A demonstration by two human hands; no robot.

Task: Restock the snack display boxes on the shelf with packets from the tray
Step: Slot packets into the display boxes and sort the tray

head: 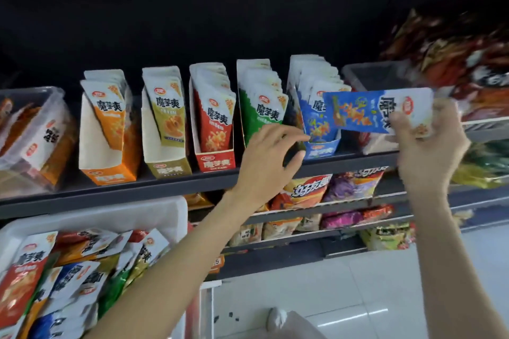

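Right hand (424, 146) pinches a blue packet (377, 111) sideways by its white top; left hand (268, 157) reaches loosely spread toward the blue display box (321, 150). Likely light, floppy, slick foil: hold its sealed edge.

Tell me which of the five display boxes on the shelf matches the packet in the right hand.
The blue box, rightmost of the five. The packet held sideways by the right hand is blue too; the other boxes are orange, olive, red and green.
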